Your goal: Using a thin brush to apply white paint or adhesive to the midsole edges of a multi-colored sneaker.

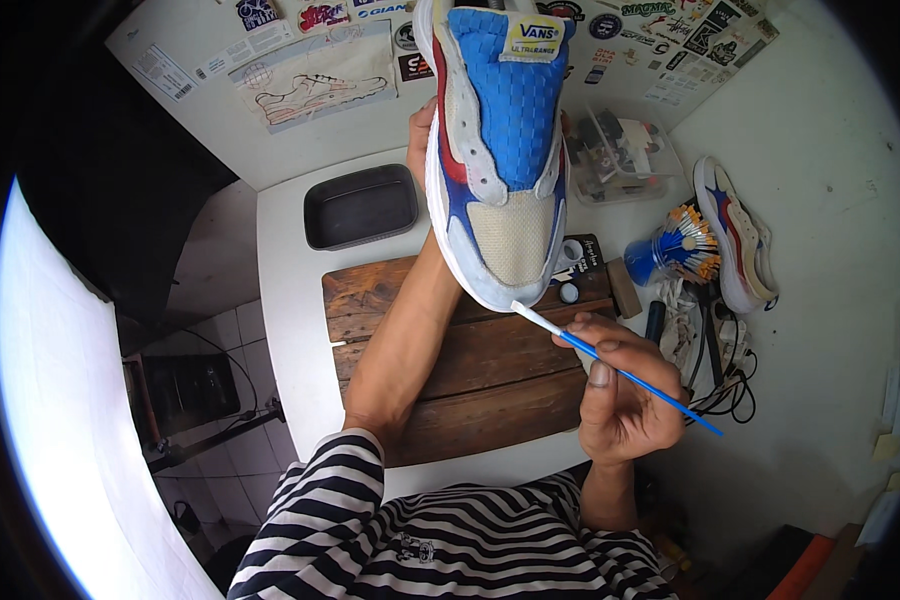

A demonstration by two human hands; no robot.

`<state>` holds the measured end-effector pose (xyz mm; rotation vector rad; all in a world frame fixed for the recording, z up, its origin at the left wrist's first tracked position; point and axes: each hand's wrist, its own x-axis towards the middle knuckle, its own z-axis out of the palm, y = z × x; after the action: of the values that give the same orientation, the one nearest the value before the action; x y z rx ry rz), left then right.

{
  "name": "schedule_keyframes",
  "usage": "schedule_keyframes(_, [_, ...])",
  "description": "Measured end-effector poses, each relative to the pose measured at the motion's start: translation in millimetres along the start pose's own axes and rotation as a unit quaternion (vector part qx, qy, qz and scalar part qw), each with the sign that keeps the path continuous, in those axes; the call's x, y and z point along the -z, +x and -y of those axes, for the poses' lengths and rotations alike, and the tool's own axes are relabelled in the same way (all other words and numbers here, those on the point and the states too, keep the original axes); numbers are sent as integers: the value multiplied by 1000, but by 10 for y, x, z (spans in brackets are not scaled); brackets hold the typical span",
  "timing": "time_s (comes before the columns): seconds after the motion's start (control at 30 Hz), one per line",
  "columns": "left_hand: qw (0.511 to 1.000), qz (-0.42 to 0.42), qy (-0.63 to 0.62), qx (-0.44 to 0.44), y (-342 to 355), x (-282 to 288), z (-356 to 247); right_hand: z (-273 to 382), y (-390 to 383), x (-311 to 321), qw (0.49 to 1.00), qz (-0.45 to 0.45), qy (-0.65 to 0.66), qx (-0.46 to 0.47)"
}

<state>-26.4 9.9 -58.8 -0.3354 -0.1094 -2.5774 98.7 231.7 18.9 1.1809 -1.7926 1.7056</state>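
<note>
A sneaker [515,150] with a blue woven tongue, cream mesh toe and red, blue and pale grey panels is held up, toe toward me. My left hand [421,135] grips it from behind on its left side; most of those fingers are hidden by the shoe. Between the thumb and fingers of my right hand [625,390] is a slim paintbrush [642,382] with a blue handle. Its white tip meets the pale edge of the toe, or lies just in front of it. No laces show in the eyelets.
Under my arms lies a slatted wooden board [490,375] on a white table. A black tray [361,207] stands back left. To the right are a clear plastic box [620,160], a blue cup of brushes [675,247], a second sneaker [738,235], a small jar [569,293] and tangled cables [735,385].
</note>
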Motion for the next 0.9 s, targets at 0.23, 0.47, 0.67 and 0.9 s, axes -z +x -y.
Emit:
schedule_keyframes(0.23, [1000, 13, 1, -28, 34, 19, 12, -18, 9, -4, 1000, -1, -7, -1])
schedule_keyframes(0.47, [999, 28, 11, -21, -118, -194, 45, -87, -28, 86, 1000, -13, -25, -2])
schedule_keyframes(0.67, [998, 26, -48, 33, 77, 43, -50, -40, 13, 86, 998, -1, -51, 39])
schedule_keyframes(0.9, [999, 12, 16, -45, 64, 125, 55, 30, 57, 30, 996, 61, -51, 50])
